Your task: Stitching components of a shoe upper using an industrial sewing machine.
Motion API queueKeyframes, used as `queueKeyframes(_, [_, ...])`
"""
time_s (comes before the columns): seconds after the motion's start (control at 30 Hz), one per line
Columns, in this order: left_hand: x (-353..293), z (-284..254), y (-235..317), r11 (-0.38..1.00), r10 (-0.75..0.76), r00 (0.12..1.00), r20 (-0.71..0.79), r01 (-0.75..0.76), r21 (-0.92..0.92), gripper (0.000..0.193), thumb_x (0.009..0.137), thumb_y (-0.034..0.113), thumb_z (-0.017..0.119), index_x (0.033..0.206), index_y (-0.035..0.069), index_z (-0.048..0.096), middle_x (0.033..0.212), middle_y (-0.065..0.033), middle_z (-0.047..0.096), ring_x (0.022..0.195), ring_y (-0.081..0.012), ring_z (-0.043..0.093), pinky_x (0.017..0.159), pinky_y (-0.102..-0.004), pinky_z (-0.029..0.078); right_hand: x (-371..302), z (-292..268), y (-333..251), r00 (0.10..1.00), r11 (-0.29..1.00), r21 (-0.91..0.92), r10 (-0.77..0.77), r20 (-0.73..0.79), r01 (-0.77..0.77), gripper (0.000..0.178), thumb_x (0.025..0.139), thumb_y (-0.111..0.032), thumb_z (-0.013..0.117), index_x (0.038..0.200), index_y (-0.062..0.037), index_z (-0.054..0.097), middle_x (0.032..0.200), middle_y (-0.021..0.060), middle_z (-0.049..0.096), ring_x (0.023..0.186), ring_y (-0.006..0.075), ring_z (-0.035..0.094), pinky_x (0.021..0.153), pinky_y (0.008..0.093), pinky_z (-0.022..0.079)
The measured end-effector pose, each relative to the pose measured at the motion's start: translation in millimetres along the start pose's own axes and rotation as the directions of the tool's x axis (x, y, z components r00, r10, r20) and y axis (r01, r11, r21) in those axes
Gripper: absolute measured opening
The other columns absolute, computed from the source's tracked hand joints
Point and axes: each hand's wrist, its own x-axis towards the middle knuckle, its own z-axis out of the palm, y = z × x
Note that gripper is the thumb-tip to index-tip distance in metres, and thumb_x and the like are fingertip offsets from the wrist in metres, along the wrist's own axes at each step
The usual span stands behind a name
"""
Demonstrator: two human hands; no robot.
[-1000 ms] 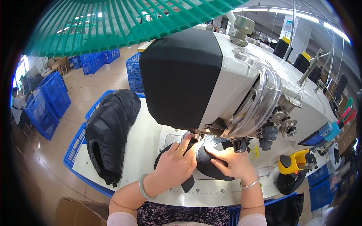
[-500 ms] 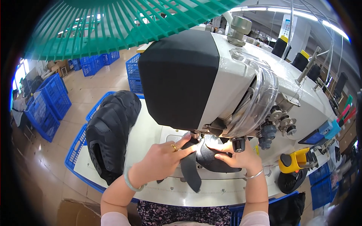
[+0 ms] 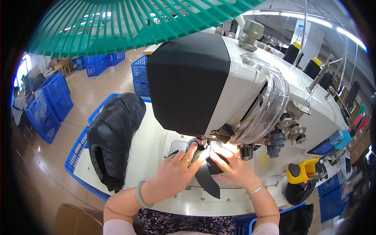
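Under the head of the white sewing machine, a black shoe upper piece lies on the bed, a long tongue-shaped flap pointing toward me. My left hand grips its left side, fingertips close to the lit needle area. The piece's right side is held by my right hand, thumb and fingers drawn together at the edge. My fingers and the machine head partly hide the piece and the needle. At the left of the table rests a nested row of black shoe uppers.
A green slatted guard hangs overhead. Blue crates stand on the floor at left, and a blue basket sits by the table's left edge. Yellow thread snips stand at right, beside tension dials.
The shoe piece has turned under the needle, its flap swinging rightward. My right hand has shifted left and its fingers have drawn in closer to the left hand.
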Motion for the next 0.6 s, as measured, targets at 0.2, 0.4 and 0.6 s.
queueKeyframes(0.2, [10.5, -1.9, -3.8, 0.986, 0.033, 0.993, -0.116, -0.051, -0.157, 0.039, 0.072, 0.0, 0.061, 0.11, 0.003, 0.064, 0.109, -0.0123, 0.06, 0.095, -0.0297, 0.062, 0.079, -0.0361, 0.054, -7.7, 25.3, 7.9, 0.956, 0.991, -0.002, -0.129, -0.262, 0.133, 0.042, 0.07, -0.01, 0.072, 0.111, -0.0096, 0.062, 0.12, 0.0078, 0.055, 0.113, 0.0302, 0.052, 0.094, 0.0487, 0.045])
queueKeyframes(0.4, [15.0, 3.8, -15.9, 0.877, -0.157, 0.985, -0.076, 0.104, -0.469, 0.031, 0.074, -0.002, 0.065, 0.103, 0.006, 0.066, 0.097, -0.0078, 0.064, 0.088, -0.0276, 0.064, 0.073, -0.0362, 0.054, -4.9, 13.2, 2.4, 0.985, 0.99, 0.134, -0.026, -0.173, 0.049, 0.039, 0.062, -0.013, 0.075, 0.1, -0.0175, 0.073, 0.107, -0.0033, 0.062, 0.097, 0.0212, 0.061, 0.083, 0.0458, 0.042])
queueKeyframes(0.6, [18.8, 0.3, -6.9, 0.87, -0.201, 0.98, -0.011, 0.173, -0.463, 0.036, 0.07, -0.006, 0.064, 0.105, 0.003, 0.067, 0.096, -0.0093, 0.067, 0.092, -0.0299, 0.066, 0.077, -0.0351, 0.056, -6.6, 10.2, 3.2, 0.994, 0.977, 0.213, 0.046, -0.102, -0.024, 0.04, 0.064, -0.022, 0.077, 0.103, -0.0186, 0.073, 0.102, -0.0054, 0.063, 0.095, 0.0177, 0.06, 0.082, 0.0424, 0.04])
